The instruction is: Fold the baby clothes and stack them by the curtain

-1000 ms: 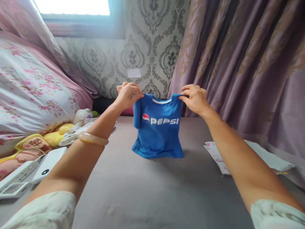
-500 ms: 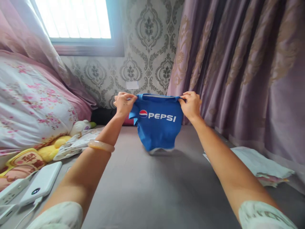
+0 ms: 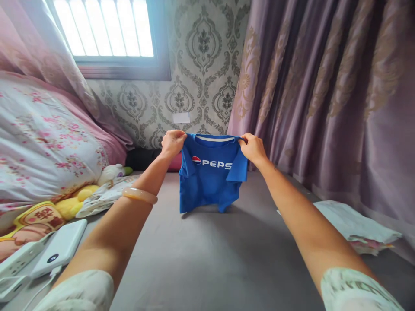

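A small blue T-shirt (image 3: pixel 207 185) with a white PEPSI print hangs upright between my hands, its front turned toward me. My left hand (image 3: pixel 173 142) pinches one shoulder, beside the collar. At the other shoulder, my right hand (image 3: pixel 253 147) grips the fabric between thumb and fingers. The sleeves droop down at both sides, and the right one covers the end of the lettering. The lower hem hangs at or just above the grey bed sheet (image 3: pixel 194 263); contact is hard to tell.
Left are a floral quilt (image 3: pixel 48 142), a yellow plush toy (image 3: pixel 73 203), a folded patterned cloth (image 3: pixel 103 196), a white power bank (image 3: pixel 61 248) and a power strip (image 3: pixel 19 259). Folded pale clothes (image 3: pixel 350 220) lie at right, below a purple curtain (image 3: pixel 308 99).
Both hands have lowered slightly and drawn a little closer together. The shirt's bottom has swung toward straight down, its sleeves have dropped forward, and the collar shows more openly.
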Demonstrator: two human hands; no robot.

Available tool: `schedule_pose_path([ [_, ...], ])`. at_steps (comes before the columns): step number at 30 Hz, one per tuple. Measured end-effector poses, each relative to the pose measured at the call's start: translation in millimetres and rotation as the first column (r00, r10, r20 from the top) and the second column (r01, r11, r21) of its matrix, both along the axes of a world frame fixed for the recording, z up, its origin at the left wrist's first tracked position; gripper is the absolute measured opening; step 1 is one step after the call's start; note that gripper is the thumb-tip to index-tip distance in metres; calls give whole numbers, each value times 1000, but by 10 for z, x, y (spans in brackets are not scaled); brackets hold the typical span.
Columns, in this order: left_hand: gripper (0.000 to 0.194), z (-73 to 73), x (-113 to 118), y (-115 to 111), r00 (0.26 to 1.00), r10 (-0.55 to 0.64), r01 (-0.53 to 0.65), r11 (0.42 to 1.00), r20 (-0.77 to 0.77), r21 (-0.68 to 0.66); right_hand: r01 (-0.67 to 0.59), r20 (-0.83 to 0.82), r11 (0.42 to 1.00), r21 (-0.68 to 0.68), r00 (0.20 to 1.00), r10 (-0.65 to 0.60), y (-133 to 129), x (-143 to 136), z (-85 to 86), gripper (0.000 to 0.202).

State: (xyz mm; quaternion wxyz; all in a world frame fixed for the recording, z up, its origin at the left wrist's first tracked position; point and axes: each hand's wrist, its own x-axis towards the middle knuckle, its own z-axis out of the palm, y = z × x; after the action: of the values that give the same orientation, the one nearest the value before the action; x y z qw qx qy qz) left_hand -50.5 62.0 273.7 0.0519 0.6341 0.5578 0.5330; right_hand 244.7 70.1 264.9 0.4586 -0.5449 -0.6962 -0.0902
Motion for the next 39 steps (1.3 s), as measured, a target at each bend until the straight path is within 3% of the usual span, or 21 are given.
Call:
schedule_pose_path([
  [3,19,-45,45,11,997,34,-36,999,66,33,40,-19,999,-22,999,-41,6,-1,-36,20],
  [8,14,-70,105,-21,994,50,-46,998,99,-38,178,-7,978,-113,984,-180,-46,-8,-54,15],
  [12,10,-98,156,-17,972,82,-57,992,219,-116,165,17,976,-141,986,-164,-107,-15,-47,15],
  [16,9,-169,302,-28,925,231,-204,972,302,-118,118,-21,988,-103,992,-121,-116,-114,-76,23],
  [19,17,-215,449,-105,880,334,-354,935,337,-1,154,-136,988,3,979,-153,-136,-261,-121,33],
  [21,22,-226,528,-205,880,341,-393,913,331,105,190,-215,979,69,961,-172,-181,-354,-140,36],
  [25,28,-212,536,-485,932,314,-354,897,180,265,248,-269,954,169,943,-198,-344,-400,-130,36],
  [29,33,-189,343,-774,953,304,-279,894,-15,350,242,-81,932,269,970,-229,-567,-229,-110,36],
  [33,30,-125,142,-1102,953,293,-237,880,-78,413,191,101,929,316,967,-233,-886,-19,-54,36],
  [39,38,169,22,-1716,781,571,-347,734,-254,583,143,139,884,446,964,-226,-1413,96,257,35],
])
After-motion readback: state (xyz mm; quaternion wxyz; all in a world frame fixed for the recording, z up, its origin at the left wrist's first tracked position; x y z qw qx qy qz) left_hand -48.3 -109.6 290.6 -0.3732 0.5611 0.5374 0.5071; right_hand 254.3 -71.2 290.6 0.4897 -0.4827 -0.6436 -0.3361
